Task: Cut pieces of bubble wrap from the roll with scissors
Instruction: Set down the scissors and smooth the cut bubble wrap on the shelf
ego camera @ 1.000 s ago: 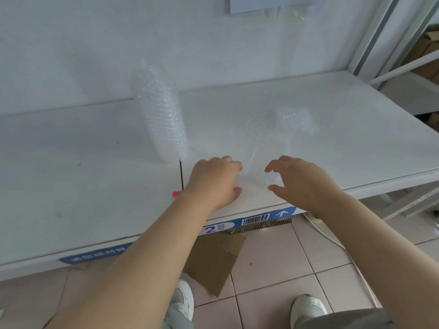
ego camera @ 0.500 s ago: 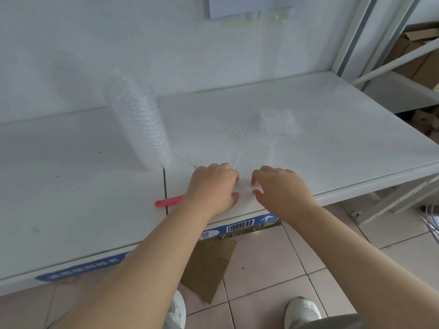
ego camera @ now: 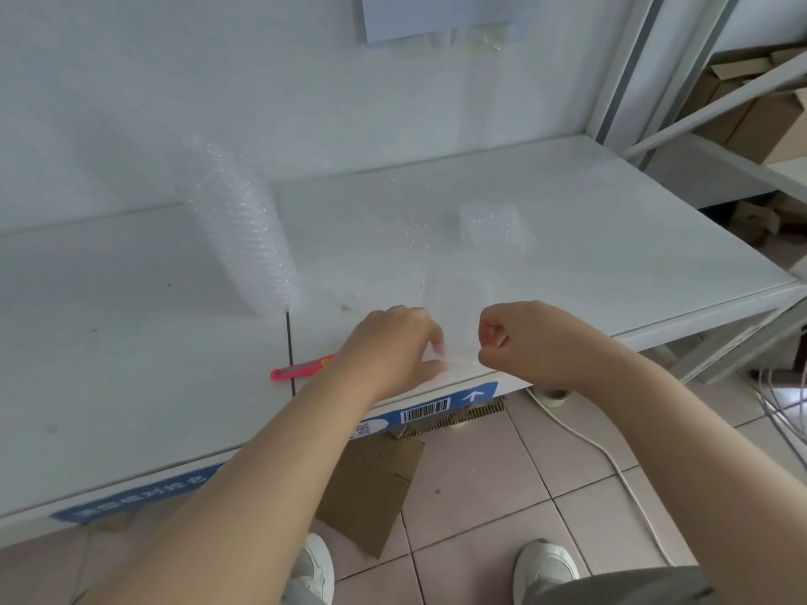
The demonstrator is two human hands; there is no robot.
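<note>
From the head camera, the front edge of the white table [ego camera: 611,255] ran from lower left to upper right, and both hands worked right at that edge. The left hand [ego camera: 393,349] had its fingers curled and pinched the near edge of the sheet of bubble wrap [ego camera: 454,307] between thumb and fingertips. The right hand [ego camera: 522,338], just beside it, was closed into a fist on the same edge, though the clear film made the exact grip hard to trace. The tabletop to the right of the hands lay open up to its far corner.

The sheet ran back across the table to the roll [ego camera: 242,238], which stood upright near the wall, left of the hands. A seam [ego camera: 289,342] in the tabletop ran from the foot of the roll to the front edge. A folded piece [ego camera: 495,224] of bubble wrap lay further back, right of the roll and apart from it.

A pink cutter [ego camera: 299,369] lay across the seam, partly under the left wrist. A blue label strip [ego camera: 425,410] with a barcode ran along the table's front. Below, on the tiled floor [ego camera: 502,486], lay a cardboard sheet [ego camera: 375,486], a white cable [ego camera: 611,460] and the person's shoes [ego camera: 546,565]. A metal rack [ego camera: 716,111] with cardboard boxes [ego camera: 768,120] closed off the right side.
</note>
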